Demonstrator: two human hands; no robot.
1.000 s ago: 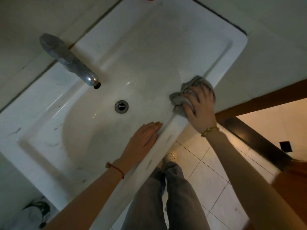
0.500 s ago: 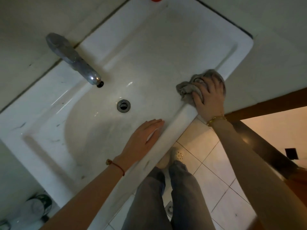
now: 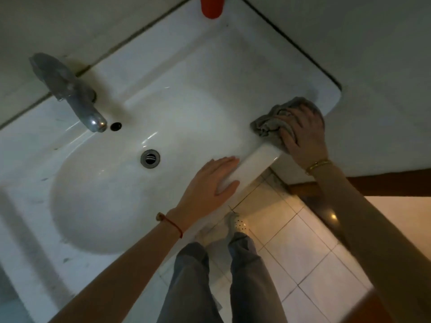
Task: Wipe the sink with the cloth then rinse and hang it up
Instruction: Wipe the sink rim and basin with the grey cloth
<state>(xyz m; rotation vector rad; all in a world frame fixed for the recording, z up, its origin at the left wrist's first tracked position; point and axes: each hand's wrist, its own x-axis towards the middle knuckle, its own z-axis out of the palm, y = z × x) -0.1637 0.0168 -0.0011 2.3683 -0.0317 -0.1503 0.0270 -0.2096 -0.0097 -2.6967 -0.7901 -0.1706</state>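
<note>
Wiping is under way, and the task is judged to be in its first stage. The grey cloth (image 3: 271, 123) is bunched on the front rim of the sink (image 3: 254, 157), near the right-hand front corner, and is pressed there by the right hand (image 3: 303, 134). The fingers (image 3: 288, 115) of that hand are spread and curled down over the cloth, so that it is clamped against the rim rather than lifted. The left hand (image 3: 210, 183) is laid flat on the same rim, nearer the middle, with its fingers together and straight; nothing is held by it, and it is judged to serve only as a brace.

Dark scuffs are seen on the left ledge and the near left corner of the sink, well apart from the cloth, so those parts are judged not yet cleaned. The bowl around the drain (image 3: 150, 159) looks pale and fairly clean, though whether it has been wiped cannot be told in this dim light. No water is seen running from the tap (image 3: 70, 94), and the cloth cannot be judged wet or dry.

Much is left: the remaining rim and ledges, then rinsing of the cloth under the tap, then hanging. No hook or rail for hanging is shown. A red object (image 3: 212, 7) is cut off at the top edge, behind the sink, and cannot be identified.
</note>
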